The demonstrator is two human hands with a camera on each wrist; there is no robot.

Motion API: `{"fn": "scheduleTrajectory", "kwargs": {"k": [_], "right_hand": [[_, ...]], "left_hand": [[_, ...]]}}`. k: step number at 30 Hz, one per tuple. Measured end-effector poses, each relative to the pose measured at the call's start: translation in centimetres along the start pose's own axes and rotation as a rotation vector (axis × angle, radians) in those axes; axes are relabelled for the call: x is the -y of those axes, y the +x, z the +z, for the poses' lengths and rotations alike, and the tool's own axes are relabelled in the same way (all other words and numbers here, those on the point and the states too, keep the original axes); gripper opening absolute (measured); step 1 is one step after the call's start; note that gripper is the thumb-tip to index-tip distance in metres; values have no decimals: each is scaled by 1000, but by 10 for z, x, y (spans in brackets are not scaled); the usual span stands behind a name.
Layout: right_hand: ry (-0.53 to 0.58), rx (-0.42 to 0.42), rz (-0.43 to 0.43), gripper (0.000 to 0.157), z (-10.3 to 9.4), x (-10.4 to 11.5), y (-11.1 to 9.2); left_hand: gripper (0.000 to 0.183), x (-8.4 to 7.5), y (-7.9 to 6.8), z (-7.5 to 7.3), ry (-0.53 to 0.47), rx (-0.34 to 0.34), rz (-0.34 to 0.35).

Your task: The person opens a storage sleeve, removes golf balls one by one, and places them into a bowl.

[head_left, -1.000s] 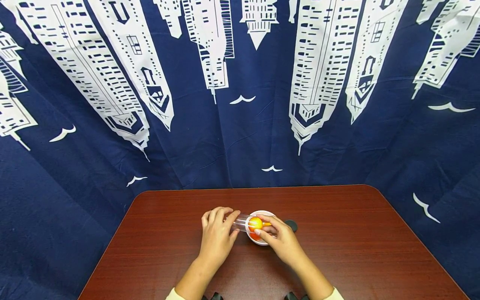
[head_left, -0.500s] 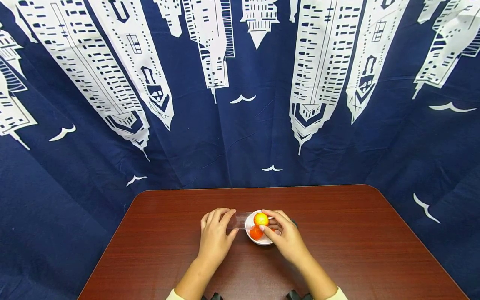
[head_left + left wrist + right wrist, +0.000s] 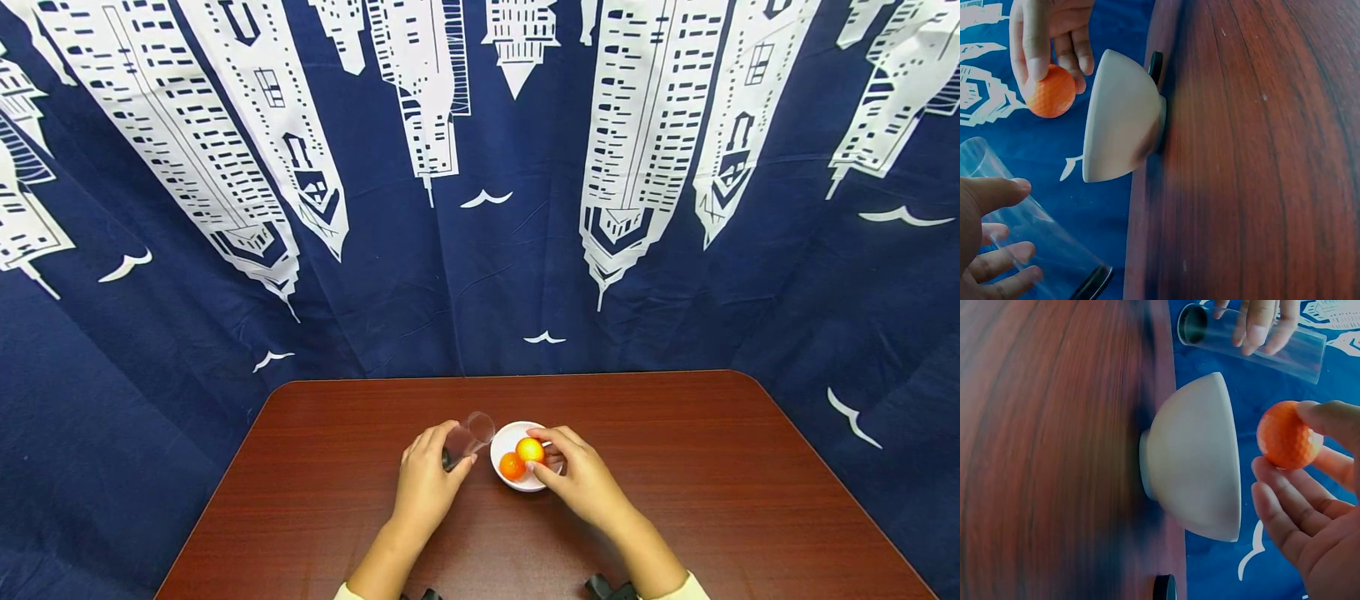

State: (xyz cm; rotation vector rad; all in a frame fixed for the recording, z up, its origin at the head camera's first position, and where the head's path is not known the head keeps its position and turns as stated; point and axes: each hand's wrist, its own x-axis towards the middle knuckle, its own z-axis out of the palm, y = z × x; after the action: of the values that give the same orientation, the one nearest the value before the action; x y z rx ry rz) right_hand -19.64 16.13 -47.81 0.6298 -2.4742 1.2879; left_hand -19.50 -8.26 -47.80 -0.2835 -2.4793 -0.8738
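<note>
My left hand (image 3: 429,471) grips a clear plastic tube (image 3: 471,433) left of the white bowl (image 3: 501,437). The tube leans with its open end up and toward the far right; a black cap (image 3: 1094,282) closes its lower end. Between thumb and fingertips, my right hand (image 3: 581,475) holds an orange dimpled golf ball (image 3: 1288,435) just above the bowl's rim. It looks yellower in the head view. A second orange ball (image 3: 512,467) lies inside the bowl, at its near left. In both wrist views the tube and the held ball are apart.
A small black disc-shaped lid (image 3: 1165,587) lies on the brown wooden table (image 3: 360,417) beyond the bowl's right side, hidden by my right hand in the head view. A blue cloth (image 3: 480,283) printed with white buildings hangs behind the table.
The ball has come away from the tube's mouth, moving right in my right hand. The tube, earlier lying level over the bowl's edge, is now tipped up and drawn back left.
</note>
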Motion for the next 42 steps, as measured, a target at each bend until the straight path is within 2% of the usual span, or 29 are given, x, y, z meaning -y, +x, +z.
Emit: {"fn": "scheduleTrajectory", "kwargs": {"k": [4, 10, 16, 21, 27, 33, 42], "right_hand": [[-123, 30, -11, 44, -1, 0, -1], [-196, 89, -21, 39, -2, 3, -1], [-273, 138, -27, 36, -5, 7, 0], [-350, 182, -22, 33, -6, 8, 2], [-358, 229, -2, 32, -5, 4, 3], [-351, 260, 30, 32, -5, 3, 3], [-385, 216, 41, 24, 2, 2, 2]], "left_hand": [[51, 3, -1, 2, -32, 33, -56], [51, 8, -3, 5, -86, 89, -122], [49, 11, -4, 8, -139, 131, -163], [45, 12, -4, 10, -204, 139, -173], [47, 15, -3, 12, -267, 156, -184], [51, 16, -2, 12, -288, 193, -209], [49, 17, -3, 14, -306, 203, -207]]}}
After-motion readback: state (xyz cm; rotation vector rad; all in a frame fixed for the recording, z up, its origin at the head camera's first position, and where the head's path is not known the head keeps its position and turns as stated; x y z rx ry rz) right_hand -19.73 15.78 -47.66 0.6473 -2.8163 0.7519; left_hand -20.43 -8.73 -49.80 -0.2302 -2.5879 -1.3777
